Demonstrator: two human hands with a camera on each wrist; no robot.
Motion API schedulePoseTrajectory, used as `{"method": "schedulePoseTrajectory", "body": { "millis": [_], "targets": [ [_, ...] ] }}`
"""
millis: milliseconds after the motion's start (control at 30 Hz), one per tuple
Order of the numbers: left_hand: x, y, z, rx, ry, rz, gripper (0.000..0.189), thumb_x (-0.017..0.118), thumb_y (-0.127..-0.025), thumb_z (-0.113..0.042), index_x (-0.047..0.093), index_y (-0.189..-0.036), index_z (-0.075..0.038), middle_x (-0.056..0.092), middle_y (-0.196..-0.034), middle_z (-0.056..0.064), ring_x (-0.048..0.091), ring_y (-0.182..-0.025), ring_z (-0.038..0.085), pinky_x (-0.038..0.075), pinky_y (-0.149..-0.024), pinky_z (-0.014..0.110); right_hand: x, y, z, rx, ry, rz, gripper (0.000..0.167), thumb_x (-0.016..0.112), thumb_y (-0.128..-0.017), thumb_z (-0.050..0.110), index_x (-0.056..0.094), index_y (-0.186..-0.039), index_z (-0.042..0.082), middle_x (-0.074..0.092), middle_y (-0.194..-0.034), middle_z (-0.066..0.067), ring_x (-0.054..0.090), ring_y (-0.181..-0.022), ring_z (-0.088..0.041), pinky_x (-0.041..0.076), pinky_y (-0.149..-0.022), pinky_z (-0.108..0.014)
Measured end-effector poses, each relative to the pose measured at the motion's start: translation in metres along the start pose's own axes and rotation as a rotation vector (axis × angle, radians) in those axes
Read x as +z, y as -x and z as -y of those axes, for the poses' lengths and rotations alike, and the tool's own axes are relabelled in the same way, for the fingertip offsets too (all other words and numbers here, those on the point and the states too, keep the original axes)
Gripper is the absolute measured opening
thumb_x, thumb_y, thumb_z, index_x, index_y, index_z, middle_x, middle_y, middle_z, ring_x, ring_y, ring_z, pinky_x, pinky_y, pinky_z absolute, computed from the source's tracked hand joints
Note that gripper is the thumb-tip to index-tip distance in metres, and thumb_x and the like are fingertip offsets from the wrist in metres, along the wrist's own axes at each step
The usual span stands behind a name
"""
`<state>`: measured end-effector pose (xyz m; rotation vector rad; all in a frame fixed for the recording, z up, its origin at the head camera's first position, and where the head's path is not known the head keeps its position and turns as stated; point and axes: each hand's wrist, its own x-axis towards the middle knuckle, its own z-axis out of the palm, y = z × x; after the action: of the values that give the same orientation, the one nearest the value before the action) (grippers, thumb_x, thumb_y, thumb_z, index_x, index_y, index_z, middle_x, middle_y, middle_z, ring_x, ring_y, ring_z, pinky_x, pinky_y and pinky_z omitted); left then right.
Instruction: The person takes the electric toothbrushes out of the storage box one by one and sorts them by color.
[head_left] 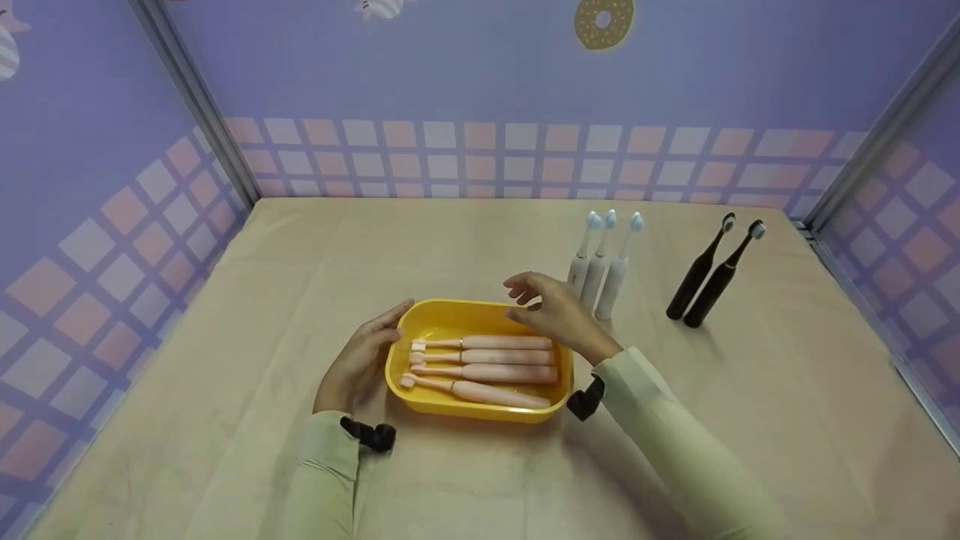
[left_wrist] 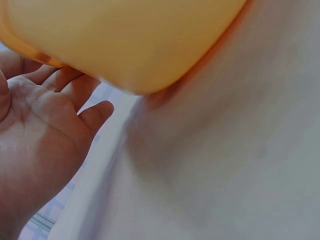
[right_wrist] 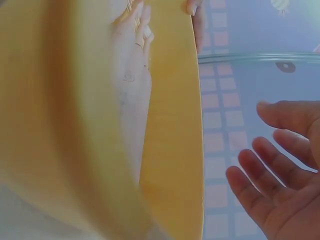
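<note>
A yellow plastic basket [head_left: 480, 410] sits on the table with several pink electric toothbrushes [head_left: 510, 357] lying side by side in it, their heads to the left. My left hand [head_left: 358, 364] holds the basket's left end, thumb over the rim and fingers along the outside. From the left wrist, the palm [left_wrist: 45, 120] shows beside the yellow wall [left_wrist: 130, 40]. Over the back right corner of the basket is my right hand [head_left: 559, 311], its fingers loosely bent and nothing in them. The right wrist view shows that hand [right_wrist: 285, 185] apart from the basket wall [right_wrist: 172, 125].
Three white electric toothbrushes [head_left: 616, 281] lie just beyond my right hand. Farther right are two black electric toothbrushes [head_left: 712, 289]. Tiled-pattern panels [head_left: 480, 154] stand at the back and sides of the cloth-covered table [head_left: 360, 247].
</note>
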<state>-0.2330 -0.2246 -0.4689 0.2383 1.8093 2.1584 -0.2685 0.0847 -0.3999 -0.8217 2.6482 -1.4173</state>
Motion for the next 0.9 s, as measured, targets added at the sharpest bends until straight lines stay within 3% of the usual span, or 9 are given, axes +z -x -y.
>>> {"method": "schedulePoseTrajectory", "body": {
  "millis": [167,533,900],
  "targets": [
    [0.001,-0.001,0.000,-0.003,0.009,-0.004,0.056,0.033,-0.100,-0.002,0.021,-0.154,-0.011,0.017,-0.162,0.003,0.024,-0.146,0.024,0.030,-0.116,0.038,-0.001,-0.007,0.002,-0.004,0.071,0.098,0.034,0.069,-0.087,0.011,0.063,-0.120,0.001,0.067,-0.110,-0.017,0.064,-0.100,-0.027,0.055,-0.089,-0.037],
    [0.001,-0.001,-0.001,-0.001,-0.007,-0.012,0.056,0.033,-0.100,-0.003,0.021,-0.154,-0.009,0.014,-0.162,0.002,0.018,-0.148,0.020,0.026,-0.118,0.038,0.003,-0.018,0.005,-0.010,0.121,0.234,0.031,0.066,-0.088,0.006,0.065,-0.117,-0.004,0.069,-0.103,-0.018,0.064,-0.095,-0.028,0.054,-0.089,-0.039],
    [0.001,-0.002,0.000,-0.015,-0.013,-0.034,0.056,0.036,-0.100,-0.005,0.023,-0.154,-0.011,0.018,-0.161,0.002,0.023,-0.147,0.019,0.028,-0.117,0.035,0.008,-0.026,0.012,0.011,0.230,0.406,0.030,0.060,-0.086,-0.004,0.066,-0.116,-0.005,0.070,-0.104,-0.017,0.065,-0.095,-0.026,0.056,-0.086,-0.035]
  ]
}}
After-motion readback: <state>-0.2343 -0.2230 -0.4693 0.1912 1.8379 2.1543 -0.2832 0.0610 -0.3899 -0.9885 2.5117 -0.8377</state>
